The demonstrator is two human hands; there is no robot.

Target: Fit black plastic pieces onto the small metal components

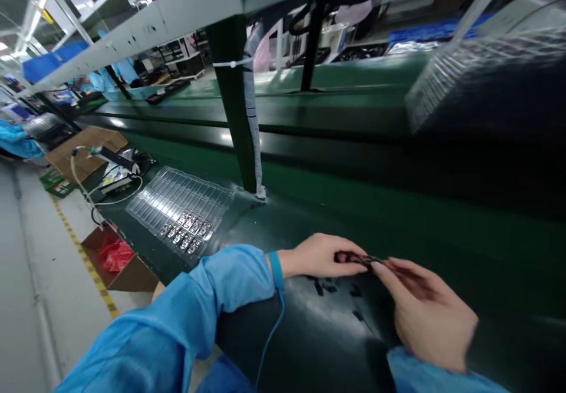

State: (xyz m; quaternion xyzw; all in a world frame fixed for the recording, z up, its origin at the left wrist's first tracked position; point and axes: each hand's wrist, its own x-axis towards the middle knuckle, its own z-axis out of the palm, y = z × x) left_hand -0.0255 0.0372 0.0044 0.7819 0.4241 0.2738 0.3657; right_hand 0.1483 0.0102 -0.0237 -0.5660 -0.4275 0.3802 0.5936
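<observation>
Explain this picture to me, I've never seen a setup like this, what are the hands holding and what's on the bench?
This is one picture from a camera worn on a person's head, looking down at their own two hands. The left hand and right hand, in blue sleeves, pinch a small dark part between them. Below lie loose dark pieces on a dark mat. Left of that, a clear tray holds small components in a few pockets.

Small dark part (360, 258) — blurry, indistinct.
</observation>
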